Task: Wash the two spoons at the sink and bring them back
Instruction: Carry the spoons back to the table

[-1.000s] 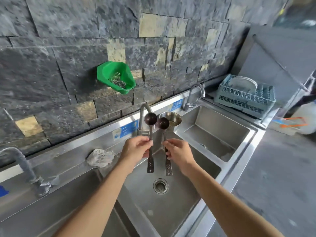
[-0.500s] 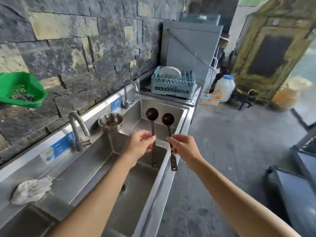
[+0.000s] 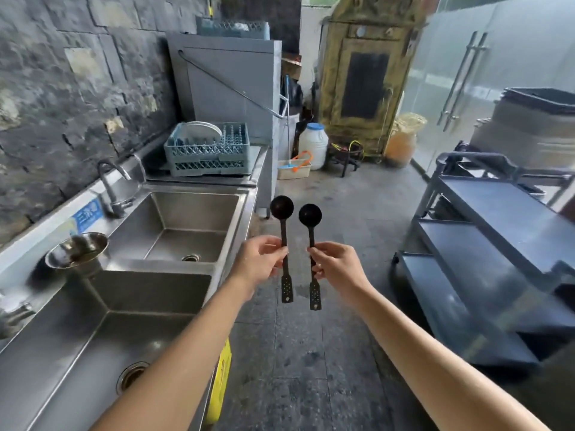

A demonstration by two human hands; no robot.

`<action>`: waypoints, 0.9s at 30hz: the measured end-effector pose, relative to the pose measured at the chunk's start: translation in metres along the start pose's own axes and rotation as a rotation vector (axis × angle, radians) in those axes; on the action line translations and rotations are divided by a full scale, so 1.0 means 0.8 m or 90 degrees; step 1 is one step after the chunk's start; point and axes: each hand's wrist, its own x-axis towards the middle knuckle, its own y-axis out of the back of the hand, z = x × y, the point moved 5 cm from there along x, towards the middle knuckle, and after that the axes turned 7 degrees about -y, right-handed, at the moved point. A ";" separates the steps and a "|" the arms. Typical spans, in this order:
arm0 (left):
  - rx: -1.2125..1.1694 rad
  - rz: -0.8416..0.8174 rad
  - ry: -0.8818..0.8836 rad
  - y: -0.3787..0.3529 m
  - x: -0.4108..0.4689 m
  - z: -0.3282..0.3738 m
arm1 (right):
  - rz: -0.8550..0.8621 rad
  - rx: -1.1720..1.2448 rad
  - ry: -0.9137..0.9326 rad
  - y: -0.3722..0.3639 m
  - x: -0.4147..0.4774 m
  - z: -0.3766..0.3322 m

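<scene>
Two dark spoons with round bowls and perforated handle ends are held upright, bowls up, over the floor to the right of the sink. My left hand [image 3: 263,262] pinches the left spoon [image 3: 282,209] at mid-handle. My right hand [image 3: 337,264] pinches the right spoon [image 3: 310,216] the same way. The two spoons are a short gap apart and do not touch. The steel sink [image 3: 230,244] with two visible basins lies to the left, its front rim beside my left forearm.
A metal bowl [image 3: 76,248] sits on the divider by the tap [image 3: 109,181]. A dish rack [image 3: 208,150] with plates stands behind the far basin. A steel trolley [image 3: 485,244] is on the right. A white jug [image 3: 317,141] and glass doors [image 3: 460,79] are ahead.
The view has swung right, away from the wall and sink. Both hands with the spoons have moved from above the basin to over the floor beside the sink.
</scene>
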 end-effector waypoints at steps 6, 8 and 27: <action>0.029 -0.084 -0.028 -0.130 -0.002 0.029 | 0.066 0.026 -0.019 0.132 -0.015 0.034; 0.043 -0.110 -0.039 -0.176 -0.009 0.038 | 0.091 0.041 -0.026 0.178 -0.023 0.050; 0.047 -0.470 -0.048 -0.651 -0.125 0.093 | 0.407 0.116 -0.098 0.618 -0.185 0.193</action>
